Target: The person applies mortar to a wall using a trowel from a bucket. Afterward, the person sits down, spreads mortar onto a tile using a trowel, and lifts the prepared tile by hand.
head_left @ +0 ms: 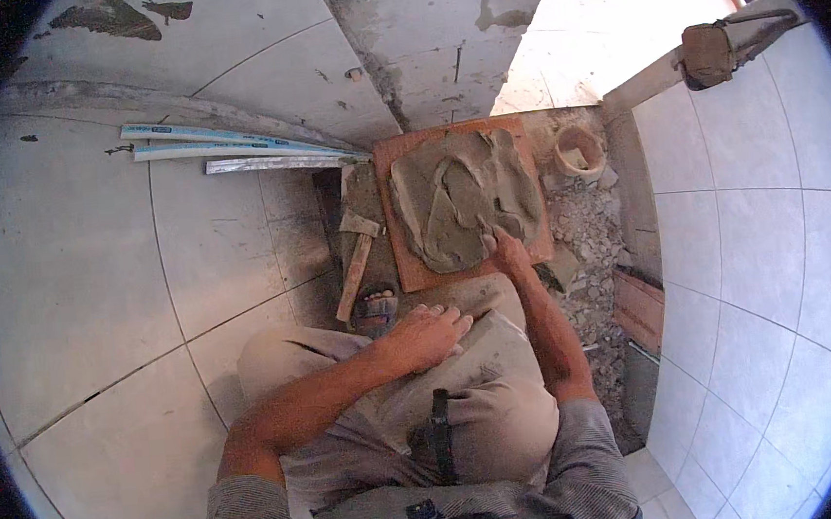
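Observation:
Grey mortar (pixel 517 178) lies in a thick, ridged layer over a square reddish-brown tile (pixel 421 277) in front of my knees. My right hand (pixel 506 249) is closed at the mortar's near edge, around the handle of a trowel. The trowel's blade (pixel 464 195) rests on the mortar and is so coated that its outline is hard to make out. My left hand (pixel 429 336) lies on my trouser leg with its fingers stretched out, holding nothing.
Left of the tile lies a hammer (pixel 356 269) with a wooden handle, beside my sandalled foot (pixel 376 306). Blue-and-white strips (pixel 231 142) lie at the far left. A small bucket (pixel 579 154) and rubble (pixel 595 245) are on the right. A bag (pixel 709 56) sits on a ledge.

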`<state>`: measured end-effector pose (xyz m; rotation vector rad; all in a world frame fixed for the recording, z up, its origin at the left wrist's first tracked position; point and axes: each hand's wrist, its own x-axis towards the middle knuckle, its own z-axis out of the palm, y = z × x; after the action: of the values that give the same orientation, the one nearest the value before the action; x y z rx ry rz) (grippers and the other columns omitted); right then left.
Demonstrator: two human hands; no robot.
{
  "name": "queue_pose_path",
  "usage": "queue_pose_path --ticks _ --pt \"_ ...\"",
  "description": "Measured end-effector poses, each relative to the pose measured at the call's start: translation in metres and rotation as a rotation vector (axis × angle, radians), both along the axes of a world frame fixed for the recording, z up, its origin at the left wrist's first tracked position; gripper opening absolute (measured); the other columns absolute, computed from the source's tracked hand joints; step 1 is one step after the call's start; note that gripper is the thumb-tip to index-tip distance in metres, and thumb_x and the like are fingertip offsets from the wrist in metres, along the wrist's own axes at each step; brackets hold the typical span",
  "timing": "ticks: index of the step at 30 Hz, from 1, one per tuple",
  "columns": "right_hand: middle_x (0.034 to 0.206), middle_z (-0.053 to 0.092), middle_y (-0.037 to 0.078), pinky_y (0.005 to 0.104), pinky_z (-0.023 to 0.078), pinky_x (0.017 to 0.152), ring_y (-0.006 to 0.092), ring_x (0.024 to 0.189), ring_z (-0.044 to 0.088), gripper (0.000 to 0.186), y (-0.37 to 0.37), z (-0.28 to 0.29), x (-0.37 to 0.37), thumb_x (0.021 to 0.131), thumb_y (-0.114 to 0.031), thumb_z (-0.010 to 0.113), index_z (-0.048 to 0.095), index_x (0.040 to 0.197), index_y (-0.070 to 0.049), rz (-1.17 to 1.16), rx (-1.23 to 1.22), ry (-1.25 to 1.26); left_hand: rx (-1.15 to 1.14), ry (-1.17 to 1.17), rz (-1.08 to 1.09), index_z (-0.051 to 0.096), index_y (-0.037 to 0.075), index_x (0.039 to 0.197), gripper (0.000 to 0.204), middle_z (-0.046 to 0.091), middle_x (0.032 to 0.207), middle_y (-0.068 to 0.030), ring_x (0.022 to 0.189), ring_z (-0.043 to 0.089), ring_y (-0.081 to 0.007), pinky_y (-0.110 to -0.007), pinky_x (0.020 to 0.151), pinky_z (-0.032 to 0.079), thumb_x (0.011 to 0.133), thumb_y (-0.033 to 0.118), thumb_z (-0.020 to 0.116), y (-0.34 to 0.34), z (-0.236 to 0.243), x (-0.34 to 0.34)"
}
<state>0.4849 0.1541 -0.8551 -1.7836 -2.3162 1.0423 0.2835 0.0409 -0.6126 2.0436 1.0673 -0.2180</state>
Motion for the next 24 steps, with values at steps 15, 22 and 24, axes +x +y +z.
queue_pose_path --ticks 15,22,24 --pt "0.086 0.059 0.027 0.0474 0.045 0.067 0.0444 0.080 0.057 0.036 -0.080 -0.033 0.037 0.089 -0.032 0.042 0.050 0.113 -0.007 0.218 0.302 0.433 0.087 -0.040 -0.047 0.044 0.003 0.118 0.050 0.051 0.095 -0.0140 0.087 0.056 -0.0312 -0.042 0.074 0.046 0.077 0.028 0.059 -0.002 -0.002 0.009" --pt "0.070 0.060 0.016 0.0378 0.046 0.056 0.0220 0.062 0.061 0.039 -0.053 0.018 -0.016 0.087 -0.037 0.046 0.054 0.110 -0.006 0.222 -0.499 0.162 0.117 -0.010 -0.031 0.045 0.003 0.117 0.051 0.051 0.094 -0.0140 0.085 0.056 -0.0308 -0.041 0.073 0.046 0.076 0.029 0.060 -0.007 -0.010 0.001" --pt "0.069 0.060 0.014 0.0371 0.045 0.055 0.0198 0.060 0.060 0.038 -0.051 0.011 0.006 0.087 -0.038 0.046 0.056 0.110 -0.008 0.380 -0.402 0.092 0.106 0.000 -0.044 0.045 0.003 0.117 0.051 0.051 0.094 -0.0141 0.086 0.055 -0.0307 -0.041 0.073 0.046 0.077 0.029 0.060 -0.007 -0.012 0.002"
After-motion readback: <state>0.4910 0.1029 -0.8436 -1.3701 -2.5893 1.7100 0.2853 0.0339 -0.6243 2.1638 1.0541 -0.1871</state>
